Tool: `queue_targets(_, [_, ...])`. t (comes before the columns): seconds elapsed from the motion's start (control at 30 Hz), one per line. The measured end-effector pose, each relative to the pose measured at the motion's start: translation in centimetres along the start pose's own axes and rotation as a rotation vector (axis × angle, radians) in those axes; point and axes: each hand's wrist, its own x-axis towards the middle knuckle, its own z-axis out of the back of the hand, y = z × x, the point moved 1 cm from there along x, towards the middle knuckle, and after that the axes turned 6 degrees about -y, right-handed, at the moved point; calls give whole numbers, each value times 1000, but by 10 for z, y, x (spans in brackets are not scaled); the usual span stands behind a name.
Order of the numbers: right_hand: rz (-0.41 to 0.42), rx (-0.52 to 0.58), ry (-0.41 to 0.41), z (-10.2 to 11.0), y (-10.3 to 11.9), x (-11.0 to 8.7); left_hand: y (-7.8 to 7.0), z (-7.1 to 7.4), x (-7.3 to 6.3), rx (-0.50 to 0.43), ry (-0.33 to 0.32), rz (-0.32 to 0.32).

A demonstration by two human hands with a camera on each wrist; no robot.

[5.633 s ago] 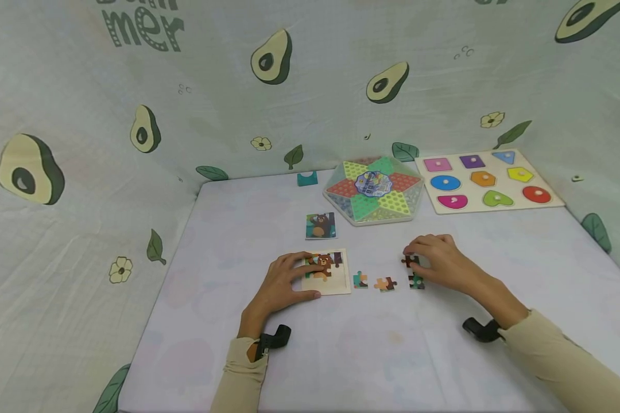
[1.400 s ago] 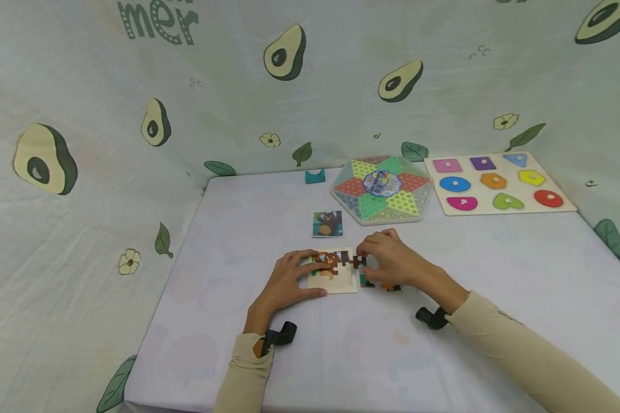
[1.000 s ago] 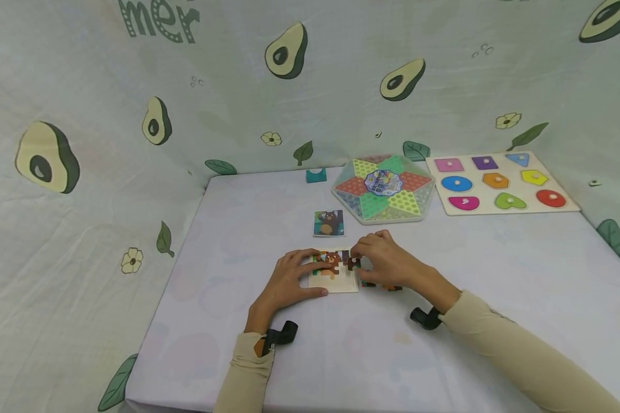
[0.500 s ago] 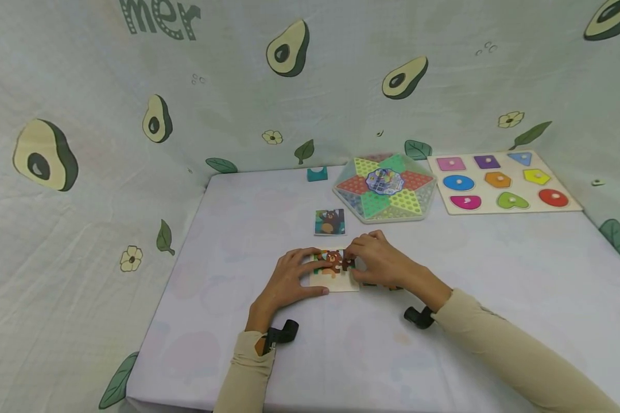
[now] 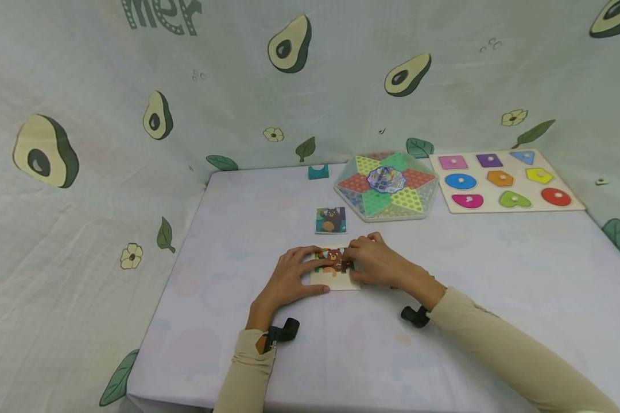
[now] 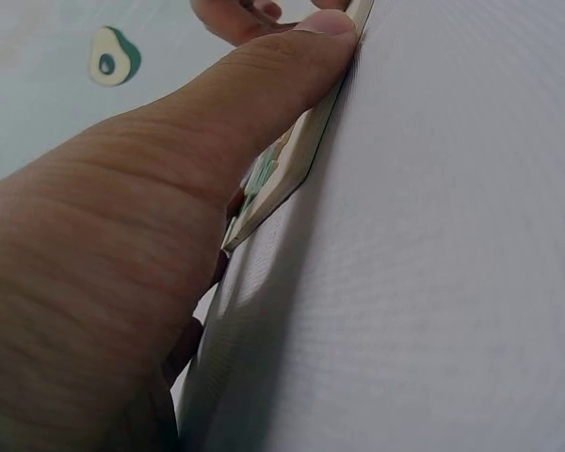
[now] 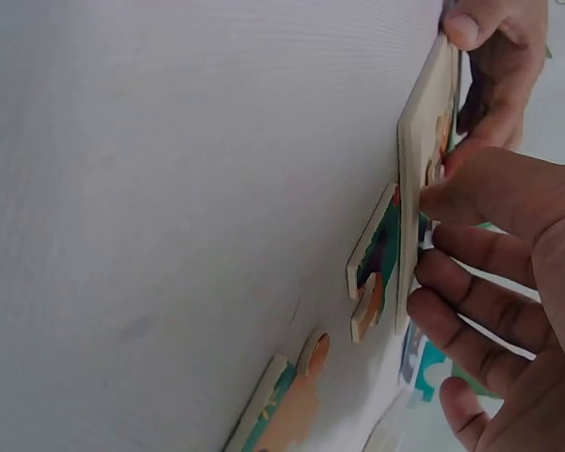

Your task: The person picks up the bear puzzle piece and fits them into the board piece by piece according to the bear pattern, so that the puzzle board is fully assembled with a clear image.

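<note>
A small wooden bear jigsaw board point(image 5: 336, 282) lies on the table, its upper part filled with picture pieces and its lower part bare wood. My left hand point(image 5: 288, 277) grips it from the left, thumb along the near edge and fingers spread over the far part. At the board's upper right, my right hand point(image 5: 377, 261) pinches a dark brown puzzle piece point(image 5: 348, 265), mostly covered by the fingers. In the right wrist view, thumb and fingertips meet right at the board's surface. Loose puzzle pieces point(image 7: 377, 250) lie beside the board, largely hidden under the right hand in the head view.
A bear picture card point(image 5: 331, 220) lies behind the board. Farther back are a teal notched piece point(image 5: 318, 172), a hexagonal star-patterned game box point(image 5: 387, 198) and a shape-peg board point(image 5: 477, 195) at the right. A printed cloth backdrop point(image 5: 227, 86) rises behind the table.
My right hand has carried the dark brown piece leftward from beyond the loose pieces to the board's upper right. My left hand has kept its grip; the head view has shifted slightly.
</note>
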Motion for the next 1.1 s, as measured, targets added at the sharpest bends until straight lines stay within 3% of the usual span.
queue_targets(0.2, [11, -16, -21, 2, 1, -2, 0, 1, 1, -9, -14, -14])
queue_targets(0.57, [8, -14, -58, -3, 1, -6, -3, 1, 0, 7, 22, 13])
queue_targets(0.87, [39, -17, -67, -9, 9, -5, -7, -1, -8, 99, 50, -21])
queue_targets(1.1, [-81, 36, -94, 11, 8, -18, -14, -1, -4, 98, 55, -2])
